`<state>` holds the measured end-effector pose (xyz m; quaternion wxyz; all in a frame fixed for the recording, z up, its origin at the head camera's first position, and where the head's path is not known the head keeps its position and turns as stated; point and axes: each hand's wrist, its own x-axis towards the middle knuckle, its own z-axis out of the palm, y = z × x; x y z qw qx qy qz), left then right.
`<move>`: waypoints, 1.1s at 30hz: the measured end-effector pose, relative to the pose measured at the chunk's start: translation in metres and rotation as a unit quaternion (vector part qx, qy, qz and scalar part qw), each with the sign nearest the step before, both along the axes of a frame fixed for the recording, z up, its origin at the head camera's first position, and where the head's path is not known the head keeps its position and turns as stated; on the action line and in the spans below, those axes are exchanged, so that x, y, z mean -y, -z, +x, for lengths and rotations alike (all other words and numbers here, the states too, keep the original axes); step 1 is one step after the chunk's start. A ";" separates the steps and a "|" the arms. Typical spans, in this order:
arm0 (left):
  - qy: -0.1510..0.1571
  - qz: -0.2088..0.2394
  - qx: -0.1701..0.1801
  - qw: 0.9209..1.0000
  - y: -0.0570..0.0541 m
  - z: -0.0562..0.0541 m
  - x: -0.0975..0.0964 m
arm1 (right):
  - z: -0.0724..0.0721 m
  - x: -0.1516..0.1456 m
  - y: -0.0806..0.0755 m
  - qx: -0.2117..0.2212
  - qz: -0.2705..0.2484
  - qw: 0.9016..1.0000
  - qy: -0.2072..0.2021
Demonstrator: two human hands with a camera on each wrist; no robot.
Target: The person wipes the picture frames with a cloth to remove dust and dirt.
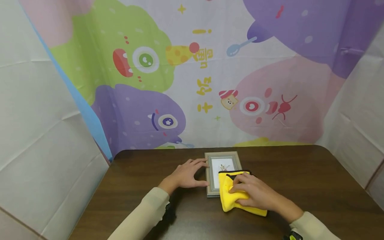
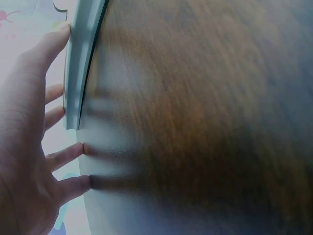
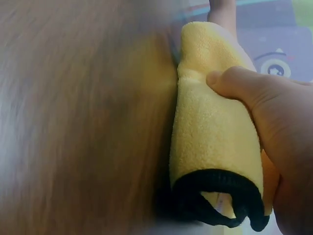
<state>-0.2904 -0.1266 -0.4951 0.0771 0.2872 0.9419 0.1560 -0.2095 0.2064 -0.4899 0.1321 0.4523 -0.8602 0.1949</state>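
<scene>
A picture frame [image 1: 209,173] with a pale moulded border and a small plant print lies flat on the brown table. At its left edge my left hand [image 1: 187,174] rests with fingers spread; in the left wrist view the thumb and some fingertips touch the side of the frame [image 2: 80,63]. My right hand [image 1: 255,192] grips a folded yellow cloth [image 1: 229,196] with black edging. That cloth lies over the lower right part of the frame and hides it. In the right wrist view the thumb presses into the bunched cloth [image 3: 215,127].
The dark wooden table [image 1: 135,173] has a rounded far edge. Behind it hangs a cartoon-printed curtain [image 1: 204,130], and pale cloth walls [image 1: 54,133] stand at both sides.
</scene>
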 end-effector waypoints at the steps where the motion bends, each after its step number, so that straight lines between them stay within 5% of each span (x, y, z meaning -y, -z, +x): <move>1: -0.001 0.000 0.001 1.000 0.000 0.000 0.000 | 0.000 0.003 0.000 -0.002 0.000 1.000 -0.001; 16: 0.000 0.002 0.007 1.000 0.001 0.000 0.001 | 0.004 0.049 0.007 -0.037 0.011 0.999 0.007; 33: -0.005 -0.001 0.012 1.000 0.001 0.000 0.000 | 0.004 0.036 -0.001 -0.026 0.048 0.998 0.013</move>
